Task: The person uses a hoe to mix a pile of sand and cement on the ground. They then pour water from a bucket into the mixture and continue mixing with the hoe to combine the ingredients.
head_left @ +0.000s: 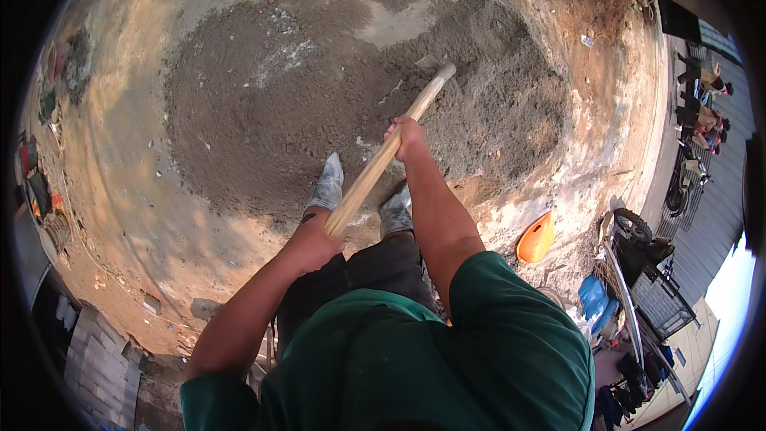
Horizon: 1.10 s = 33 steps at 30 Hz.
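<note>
Both my hands are wrapped round the pale wooden handle of a hoe [371, 176]. My left hand [317, 244] grips the handle's near end, low by my thigh. Farther up the shaft, my right hand [409, 138] is closed round it. The handle slants away from me to the right, and its far end is over a wide patch of wet grey mortar [263, 124]. Only a bit of the hoe's blade shows there, partly sunk in the mix. My boots, smeared with grey, stand at the near edge of the mortar.
An orange teardrop-shaped thing [535, 237] lies on the ground to my right. Beyond it are a blue plastic bag [594, 297], a wheel [633, 225] and a metal mesh crate [664, 303]. Several people and a motorbike [681, 183] are at the far right. Grey blocks [102, 371] lie lower left.
</note>
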Each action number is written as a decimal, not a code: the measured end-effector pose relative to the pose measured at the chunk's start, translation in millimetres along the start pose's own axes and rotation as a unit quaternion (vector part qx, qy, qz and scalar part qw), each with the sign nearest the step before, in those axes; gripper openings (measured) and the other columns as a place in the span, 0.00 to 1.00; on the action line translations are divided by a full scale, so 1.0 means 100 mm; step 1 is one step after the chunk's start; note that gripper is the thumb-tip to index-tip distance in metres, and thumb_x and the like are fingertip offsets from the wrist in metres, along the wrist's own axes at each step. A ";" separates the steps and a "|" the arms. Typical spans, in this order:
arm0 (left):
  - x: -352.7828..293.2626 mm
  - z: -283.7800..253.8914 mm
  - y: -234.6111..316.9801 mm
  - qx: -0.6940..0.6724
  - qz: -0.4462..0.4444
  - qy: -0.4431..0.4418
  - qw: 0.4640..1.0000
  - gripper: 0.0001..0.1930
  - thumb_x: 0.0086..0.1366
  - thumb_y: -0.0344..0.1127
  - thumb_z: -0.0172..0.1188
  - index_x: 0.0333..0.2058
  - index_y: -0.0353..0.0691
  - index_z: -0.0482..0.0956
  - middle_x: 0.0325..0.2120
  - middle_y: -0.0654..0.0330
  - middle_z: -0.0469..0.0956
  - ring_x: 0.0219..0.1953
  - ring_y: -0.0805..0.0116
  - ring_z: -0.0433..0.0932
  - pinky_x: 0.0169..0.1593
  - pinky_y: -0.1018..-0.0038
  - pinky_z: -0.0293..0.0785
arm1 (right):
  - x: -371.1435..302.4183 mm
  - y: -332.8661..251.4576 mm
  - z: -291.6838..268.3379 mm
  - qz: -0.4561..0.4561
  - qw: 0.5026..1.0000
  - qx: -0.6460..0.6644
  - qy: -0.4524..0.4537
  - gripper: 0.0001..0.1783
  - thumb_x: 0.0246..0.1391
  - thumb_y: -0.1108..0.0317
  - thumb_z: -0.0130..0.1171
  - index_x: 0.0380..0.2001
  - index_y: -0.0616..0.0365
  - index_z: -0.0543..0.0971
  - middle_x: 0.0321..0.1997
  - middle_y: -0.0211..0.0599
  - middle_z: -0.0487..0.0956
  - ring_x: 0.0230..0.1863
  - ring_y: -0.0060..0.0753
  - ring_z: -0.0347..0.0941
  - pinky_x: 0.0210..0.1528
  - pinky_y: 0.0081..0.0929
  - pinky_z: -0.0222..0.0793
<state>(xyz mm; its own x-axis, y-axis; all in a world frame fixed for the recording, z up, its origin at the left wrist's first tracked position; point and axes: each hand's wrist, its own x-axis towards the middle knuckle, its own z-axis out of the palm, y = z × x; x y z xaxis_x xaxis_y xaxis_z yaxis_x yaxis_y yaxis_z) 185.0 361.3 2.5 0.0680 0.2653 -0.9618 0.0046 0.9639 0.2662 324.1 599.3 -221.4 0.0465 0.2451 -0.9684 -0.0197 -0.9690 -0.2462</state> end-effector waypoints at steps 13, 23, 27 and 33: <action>-2.23 0.20 -2.04 0.141 0.040 0.252 0.957 0.20 0.48 0.26 0.62 0.42 0.34 0.73 0.29 0.43 0.80 0.34 0.43 0.83 0.39 0.60 0.79 | -2.80 1.00 0.22 0.074 0.916 0.010 -0.394 0.21 0.48 0.84 0.55 0.43 0.55 0.63 0.36 0.46 0.77 0.40 0.46 0.79 0.47 0.47 0.77; 0.62 1.28 1.98 0.143 0.357 0.070 0.921 0.21 0.52 0.34 0.61 0.46 0.37 0.68 0.32 0.41 0.79 0.39 0.38 0.79 0.42 0.48 0.73 | -2.08 -3.19 -1.33 -0.535 0.840 0.057 -0.071 0.11 0.62 0.67 0.55 0.42 0.59 0.67 0.27 0.37 0.72 0.25 0.29 0.72 0.26 0.29 0.74; 1.03 0.92 1.86 0.127 0.312 0.053 0.940 0.23 0.52 0.36 0.61 0.47 0.33 0.71 0.34 0.38 0.80 0.40 0.39 0.80 0.42 0.53 0.73 | -0.87 -3.05 -1.23 -0.387 0.919 0.065 -0.025 0.10 0.63 0.68 0.52 0.44 0.61 0.68 0.28 0.37 0.70 0.26 0.31 0.71 0.28 0.32 0.74; 0.34 0.00 0.39 0.126 0.050 0.032 0.990 0.25 0.51 0.35 0.63 0.48 0.30 0.72 0.36 0.40 0.80 0.40 0.43 0.81 0.45 0.59 0.76 | 0.20 -0.16 -0.24 -0.041 0.998 0.037 0.032 0.12 0.59 0.69 0.53 0.42 0.63 0.67 0.25 0.38 0.68 0.21 0.36 0.68 0.24 0.38 0.73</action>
<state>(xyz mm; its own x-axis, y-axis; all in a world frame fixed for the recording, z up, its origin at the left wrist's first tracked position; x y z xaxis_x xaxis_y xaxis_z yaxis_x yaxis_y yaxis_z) 187.9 407.9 -20.3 0.0169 0.3686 -0.9294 0.2510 0.8982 0.3608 349.4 618.5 -235.6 0.1146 0.3190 -0.9408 -0.0868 -0.9402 -0.3294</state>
